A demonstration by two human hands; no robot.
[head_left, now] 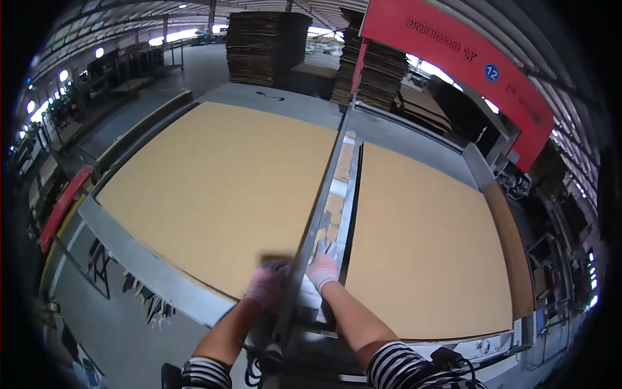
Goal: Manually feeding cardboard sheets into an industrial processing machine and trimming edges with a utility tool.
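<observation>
My left hand point(266, 283), in a pale glove, is over the near right corner of the left cardboard sheet point(220, 194), close beside a long metal bar point(320, 214). Motion smears its fingers and a dark patch by them, so I cannot make out what it holds. Across the bar, my gloved right hand point(322, 268) reaches into the narrow channel between the bar and the right cardboard sheet point(427, 240). Its fingers point forward, apart, beside cardboard scraps point(334, 206) lying in that channel. No held thing shows in it.
A grey metal frame point(149, 243) borders the sheets. A red machine beam point(453, 52) arches over the far right. Tall cardboard stacks point(259, 52) stand behind the machine. Dark strips point(150, 301) hang below the left front edge. A cardboard wall point(508, 240) lines the right side.
</observation>
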